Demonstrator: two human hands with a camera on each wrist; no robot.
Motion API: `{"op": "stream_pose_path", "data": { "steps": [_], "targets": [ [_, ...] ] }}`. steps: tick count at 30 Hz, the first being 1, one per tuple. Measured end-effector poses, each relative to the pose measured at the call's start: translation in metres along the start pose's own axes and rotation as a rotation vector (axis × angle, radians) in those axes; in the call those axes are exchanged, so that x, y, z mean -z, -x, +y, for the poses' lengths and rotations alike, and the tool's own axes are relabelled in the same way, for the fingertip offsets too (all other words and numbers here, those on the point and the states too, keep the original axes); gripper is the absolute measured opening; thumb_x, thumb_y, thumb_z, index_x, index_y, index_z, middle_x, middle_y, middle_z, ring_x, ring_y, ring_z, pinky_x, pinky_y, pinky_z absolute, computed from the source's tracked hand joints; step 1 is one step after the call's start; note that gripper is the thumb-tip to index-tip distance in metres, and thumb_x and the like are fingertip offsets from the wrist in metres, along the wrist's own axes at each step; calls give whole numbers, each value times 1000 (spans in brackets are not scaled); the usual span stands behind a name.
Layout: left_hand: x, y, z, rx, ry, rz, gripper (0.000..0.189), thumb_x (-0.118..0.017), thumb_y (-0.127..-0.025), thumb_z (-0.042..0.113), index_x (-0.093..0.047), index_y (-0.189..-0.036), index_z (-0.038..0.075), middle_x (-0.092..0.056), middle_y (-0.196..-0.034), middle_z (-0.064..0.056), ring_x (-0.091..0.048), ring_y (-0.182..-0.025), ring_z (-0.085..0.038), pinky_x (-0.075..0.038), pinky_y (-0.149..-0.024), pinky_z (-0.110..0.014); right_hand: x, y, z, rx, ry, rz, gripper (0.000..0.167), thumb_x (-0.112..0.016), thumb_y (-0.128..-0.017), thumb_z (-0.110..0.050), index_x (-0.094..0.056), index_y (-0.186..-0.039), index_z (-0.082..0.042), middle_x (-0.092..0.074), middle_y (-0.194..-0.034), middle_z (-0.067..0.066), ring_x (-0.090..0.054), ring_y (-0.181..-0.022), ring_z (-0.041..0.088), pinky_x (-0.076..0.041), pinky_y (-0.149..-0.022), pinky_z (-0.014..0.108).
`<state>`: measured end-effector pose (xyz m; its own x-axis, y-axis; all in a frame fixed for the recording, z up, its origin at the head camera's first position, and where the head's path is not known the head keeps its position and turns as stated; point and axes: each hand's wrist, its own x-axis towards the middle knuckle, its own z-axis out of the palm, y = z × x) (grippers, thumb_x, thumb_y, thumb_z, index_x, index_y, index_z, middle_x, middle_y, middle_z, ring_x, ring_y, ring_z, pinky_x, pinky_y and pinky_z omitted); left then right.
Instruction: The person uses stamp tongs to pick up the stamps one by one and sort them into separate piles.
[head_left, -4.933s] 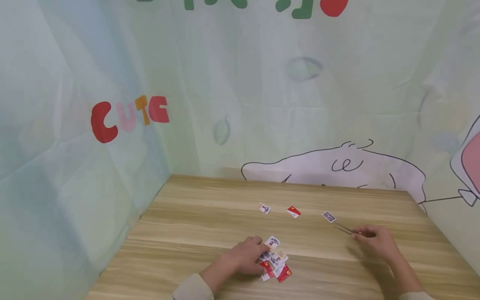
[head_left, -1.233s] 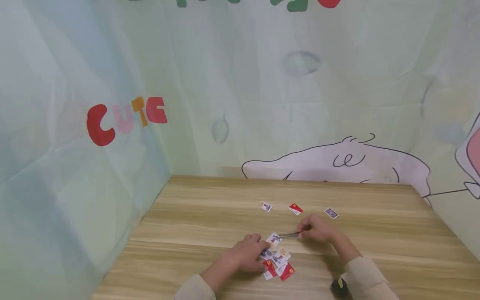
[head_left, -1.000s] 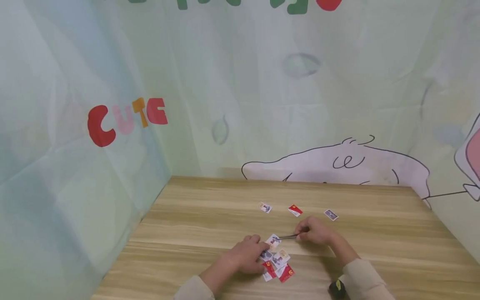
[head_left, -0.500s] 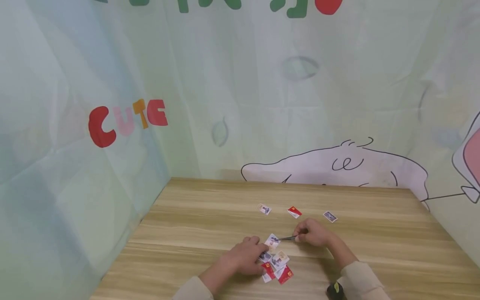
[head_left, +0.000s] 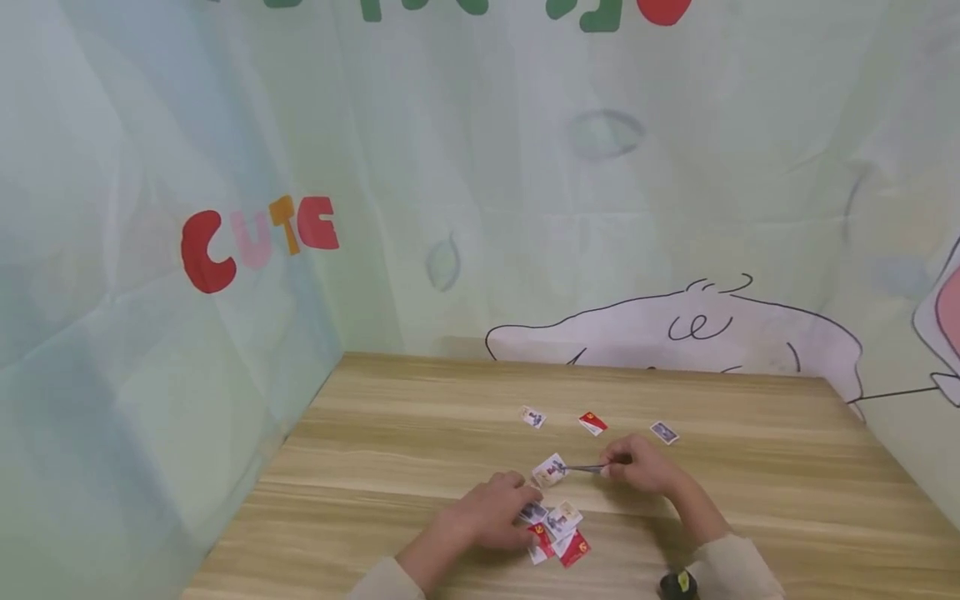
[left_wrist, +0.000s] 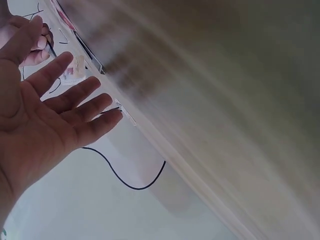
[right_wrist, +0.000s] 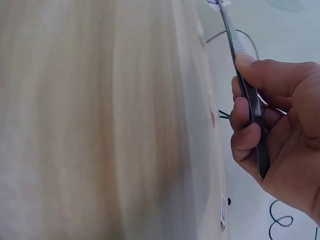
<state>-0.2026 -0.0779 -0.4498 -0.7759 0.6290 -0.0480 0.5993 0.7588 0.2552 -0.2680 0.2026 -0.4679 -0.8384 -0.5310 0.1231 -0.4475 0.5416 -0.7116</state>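
My right hand pinches a pair of metal tweezers between thumb and fingers. Their tips grip the edge of a small white picture card, which is raised and tilted near the loose pile. My left hand rests at the left of that pile, with its fingers extended and slightly spread in the left wrist view. Beneath and beside its fingertips lie a dark picture card, a white picture card and red-and-white cards, overlapping each other.
Across the wooden table, farther back, a row holds a white picture card, a red-and-white card and a dark card. A printed cloth hangs behind and at the left. A dark wrist device sits by my right sleeve.
My right hand has come from the dark card in the back row to the pile. The tweezers have lifted a white picture card off the pile. My left hand has stayed put.
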Motion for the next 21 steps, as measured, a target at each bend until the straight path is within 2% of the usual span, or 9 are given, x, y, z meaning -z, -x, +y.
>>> {"op": "stream_pose_path", "data": {
  "steps": [5,12,19,21],
  "targets": [
    [-2,4,-1,8,-14,9,51,-72,-74,38,-61,-120,18,-53,-108,0,-49,-98,-15,-45,-81,-35,0,5,4,-25,-20,34,2,-65,-82,-4,-66,-82,-6,-60,-79,-3,-49,-68,11,-43,-60,26],
    [1,9,-1,12,-4,12,50,-72,-73,37,-61,-119,19,-53,-109,1,-48,-99,-15,-44,-83,-37,-1,8,7,54,-83,68,4,-64,-82,-7,-66,-81,-5,-60,-77,-5,-49,-67,12,-43,-57,27],
    [1,15,-5,22,21,12,51,-71,-73,35,-61,-121,19,-54,-111,-1,-49,-99,-16,-43,-84,-36,-2,7,7,-81,-66,96,4,-65,-83,-6,-68,-86,-5,-60,-79,0,-50,-74,19,-45,-65,31],
    [1,16,-7,25,30,14,52,-71,-73,35,-61,-121,18,-54,-110,-1,-49,-99,-16,-43,-84,-35,-3,6,8,-96,-55,104,5,-65,-83,-7,-69,-86,-6,-61,-81,-1,-50,-75,19,-44,-67,31]
  ]
}}
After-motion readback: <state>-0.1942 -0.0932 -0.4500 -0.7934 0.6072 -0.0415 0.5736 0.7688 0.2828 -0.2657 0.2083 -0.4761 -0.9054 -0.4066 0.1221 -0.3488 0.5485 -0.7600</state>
